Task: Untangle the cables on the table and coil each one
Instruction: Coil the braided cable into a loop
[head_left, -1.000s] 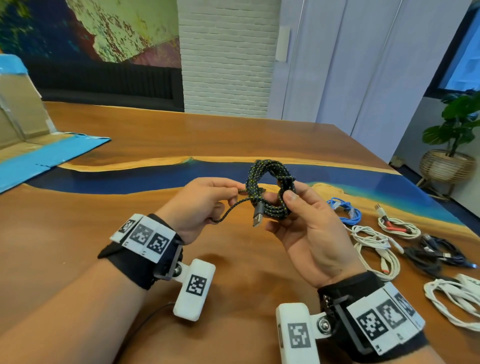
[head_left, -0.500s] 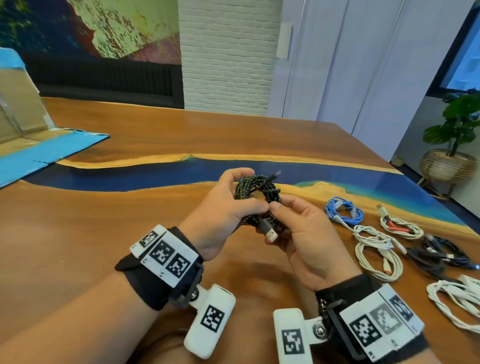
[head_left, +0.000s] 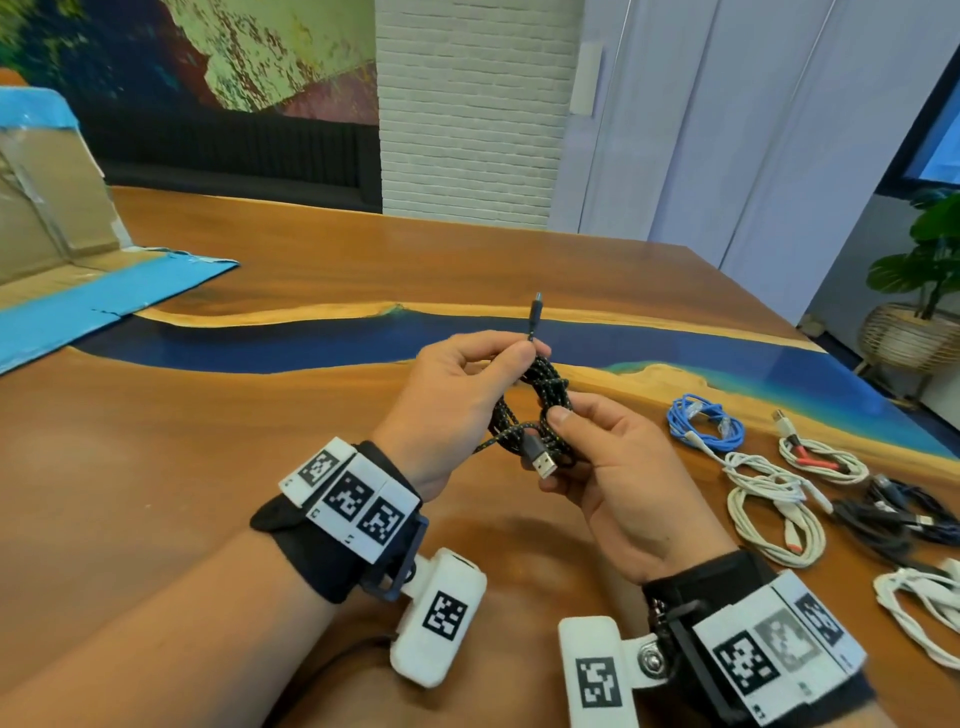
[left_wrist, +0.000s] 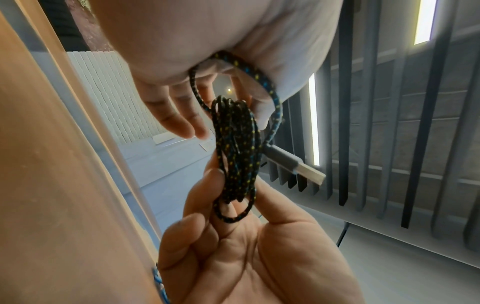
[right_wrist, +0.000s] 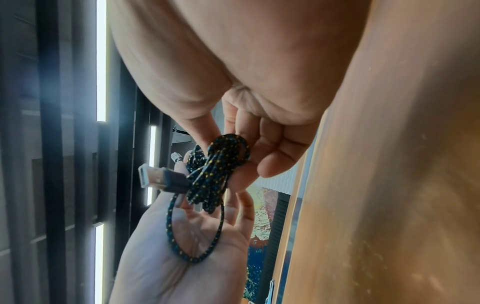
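The left hand (head_left: 457, 400) pinches the small plug end of the black cable (head_left: 540, 410) between thumb and forefinger, the plug (head_left: 535, 312) pointing up and away. The right hand (head_left: 613, 478) pinches the coiled bundle from the other side, thumb on top. The bundle hangs between both hands above the table (head_left: 260, 441), its loops running roughly up and down, with the USB plug (head_left: 540, 460) jutting toward the person. The loose end lies on the left hand's side, so that hand is likely the one to wrap or tuck it. Other coils, blue (head_left: 704, 428) and white (head_left: 774, 509), lie on the table to the right.
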